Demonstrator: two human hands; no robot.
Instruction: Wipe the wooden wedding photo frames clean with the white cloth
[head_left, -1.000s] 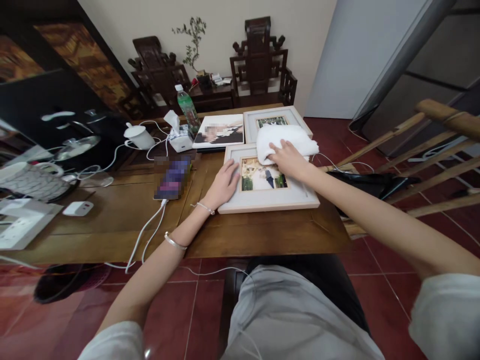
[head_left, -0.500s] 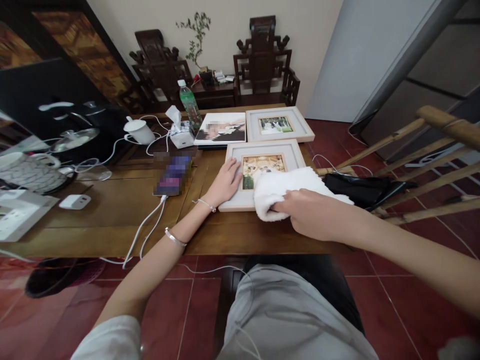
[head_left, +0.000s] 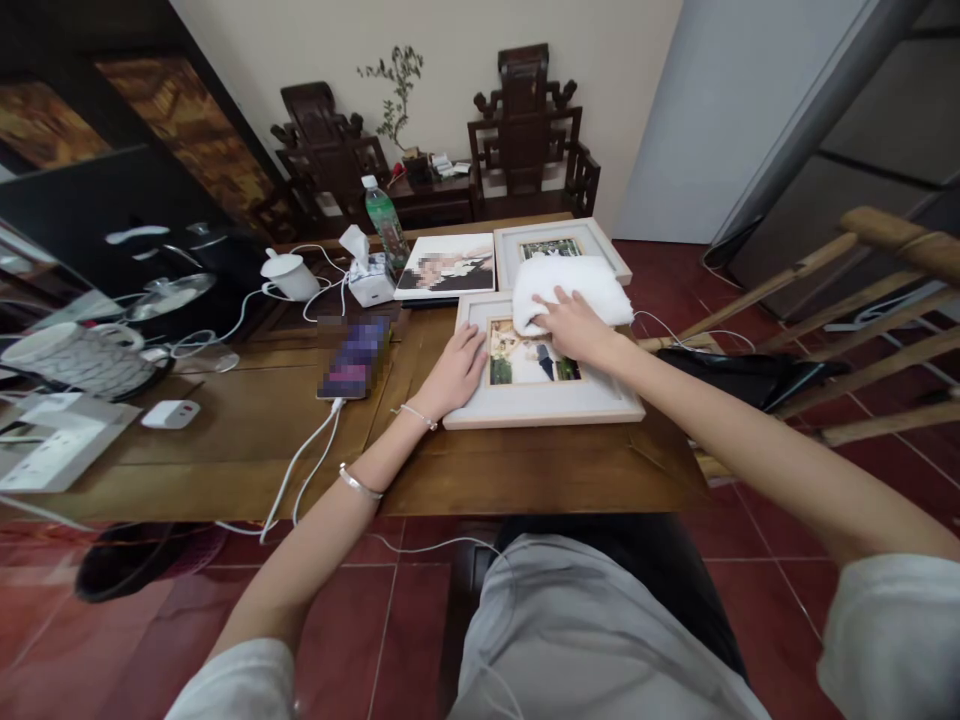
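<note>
A picture frame with a light wooden border and a photo in its middle lies flat at the table's right part. My left hand rests on its left side, fingers stretched out over the border. In my right hand is a folded white towel, pressed on the frame's upper right part. The towel hides that corner and the lower edge of a second picture frame behind. To the left of that one lies a photo album or panel with a partly blurred picture.
Left of my hands lie a phone on a charging cable, a tissue box, a bottle and a lidded white cup. A power strip and a kettle stand far left. A bamboo chair is at the right.
My right hand has moved the towel away from me, from the frame's lower right to its upper right, uncovering more of the photo. My left hand stays on the frame.
</note>
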